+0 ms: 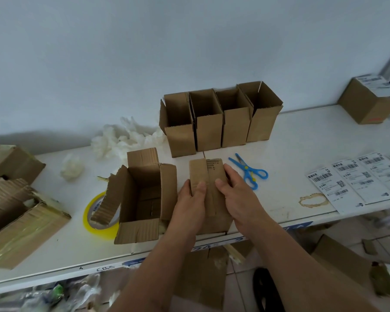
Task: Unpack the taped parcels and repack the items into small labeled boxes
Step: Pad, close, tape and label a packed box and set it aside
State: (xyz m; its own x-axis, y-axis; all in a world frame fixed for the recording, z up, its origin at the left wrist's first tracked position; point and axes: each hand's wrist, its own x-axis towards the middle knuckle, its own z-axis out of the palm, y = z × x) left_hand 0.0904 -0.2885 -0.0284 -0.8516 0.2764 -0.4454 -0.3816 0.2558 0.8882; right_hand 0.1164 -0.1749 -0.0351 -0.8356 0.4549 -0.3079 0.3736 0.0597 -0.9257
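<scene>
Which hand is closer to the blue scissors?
The right hand. It holds the right side of the small brown cardboard box, just left of the blue plastic scissors. The left hand holds the box's far side from them.

A white table [291,136] stands against a plain pale wall [144,52], above a tiled floor [241,287].

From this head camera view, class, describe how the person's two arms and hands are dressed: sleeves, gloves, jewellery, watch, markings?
Both forearms are bare as far as the frame shows, with no sleeves visible. The left hand and right hand wear no gloves. No rings, watch, bracelet or markings are visible on either.
</scene>
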